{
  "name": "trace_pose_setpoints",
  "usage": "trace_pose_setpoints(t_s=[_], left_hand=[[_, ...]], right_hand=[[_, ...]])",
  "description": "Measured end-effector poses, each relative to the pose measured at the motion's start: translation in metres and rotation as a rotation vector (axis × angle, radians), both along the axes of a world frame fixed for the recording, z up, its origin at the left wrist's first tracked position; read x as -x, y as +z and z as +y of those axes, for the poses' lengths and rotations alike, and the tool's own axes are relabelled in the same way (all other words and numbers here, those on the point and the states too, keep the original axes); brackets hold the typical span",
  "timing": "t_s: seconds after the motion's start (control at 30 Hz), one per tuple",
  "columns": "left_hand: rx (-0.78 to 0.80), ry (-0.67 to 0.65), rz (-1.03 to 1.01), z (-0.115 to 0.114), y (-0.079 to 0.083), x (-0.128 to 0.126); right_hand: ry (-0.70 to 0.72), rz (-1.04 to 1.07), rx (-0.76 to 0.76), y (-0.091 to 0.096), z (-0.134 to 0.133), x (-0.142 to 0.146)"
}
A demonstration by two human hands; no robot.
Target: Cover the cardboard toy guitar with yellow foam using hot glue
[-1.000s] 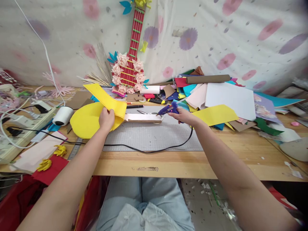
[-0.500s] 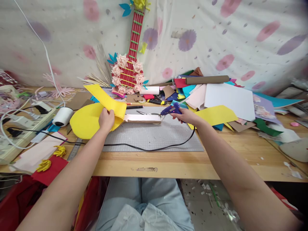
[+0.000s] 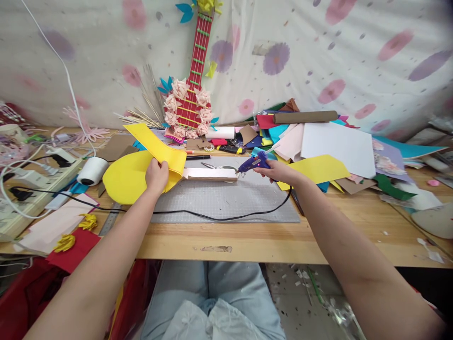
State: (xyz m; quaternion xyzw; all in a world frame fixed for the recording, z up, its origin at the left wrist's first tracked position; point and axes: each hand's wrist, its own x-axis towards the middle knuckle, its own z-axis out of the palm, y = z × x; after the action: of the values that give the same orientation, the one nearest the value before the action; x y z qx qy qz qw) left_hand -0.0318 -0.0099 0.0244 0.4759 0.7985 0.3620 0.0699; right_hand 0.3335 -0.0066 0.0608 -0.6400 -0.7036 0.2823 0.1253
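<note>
My left hand (image 3: 156, 174) is closed on a folded-back flap of yellow foam sheet (image 3: 127, 177) that covers the round end of a guitar-shaped cardboard piece. The bare cardboard neck (image 3: 209, 174) of that piece sticks out to the right over a grey cutting mat (image 3: 226, 200). My right hand (image 3: 279, 171) grips a blue hot glue gun (image 3: 254, 162), its nozzle close to the right end of the neck. The gun's black cord (image 3: 219, 217) trails across the mat to the left.
A red paper guitar with pink flowers (image 3: 189, 106) leans on the cloth backdrop. Scissors (image 3: 215, 166) lie behind the neck. A heap of coloured paper sheets (image 3: 318, 146) and a cardboard tube (image 3: 304, 116) fill the right. A white tape roll (image 3: 92, 171) and power strip (image 3: 31, 182) sit left.
My right hand has drawn the glue gun to the right along the cardboard neck, from near its right end to just past it. The left hand has stayed put.
</note>
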Motion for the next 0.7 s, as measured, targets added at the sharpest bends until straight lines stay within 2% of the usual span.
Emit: trace_pose_setpoints(t_s=[0.3, 0.53, 0.7], left_hand=[[-0.013, -0.004, -0.012, 0.000, 0.000, -0.001], [-0.022, -0.006, -0.022, 0.000, 0.000, 0.000], [-0.023, -0.009, -0.019, 0.001, -0.001, 0.001]], right_hand=[[0.048, -0.002, 0.042, 0.003, -0.008, -0.004], [0.098, -0.006, 0.011, 0.000, -0.005, 0.006], [0.115, -0.035, 0.007, 0.005, -0.006, 0.022]])
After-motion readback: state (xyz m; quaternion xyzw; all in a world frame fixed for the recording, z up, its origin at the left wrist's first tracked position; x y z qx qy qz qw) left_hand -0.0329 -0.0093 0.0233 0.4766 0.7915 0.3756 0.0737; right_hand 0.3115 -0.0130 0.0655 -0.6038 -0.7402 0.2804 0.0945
